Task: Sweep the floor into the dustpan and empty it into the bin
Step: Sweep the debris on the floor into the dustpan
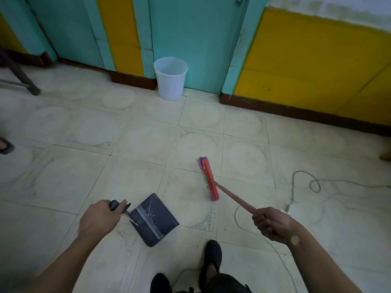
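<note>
Tiled floor (131, 144) being swept. White bin (171, 79) stands far, against the door. Broom (208, 178) right, right hand (269, 224) closed on its handle; dustpan (153, 219) near left — left hand (99, 217) clasps it. Next, likely: draw debris into the pan.

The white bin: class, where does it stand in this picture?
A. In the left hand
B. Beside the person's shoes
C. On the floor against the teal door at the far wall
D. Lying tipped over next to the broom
C: the white bin stands upright on the floor in front of the teal door, far from the dustpan in the left hand and the broom held by the right hand.
</note>
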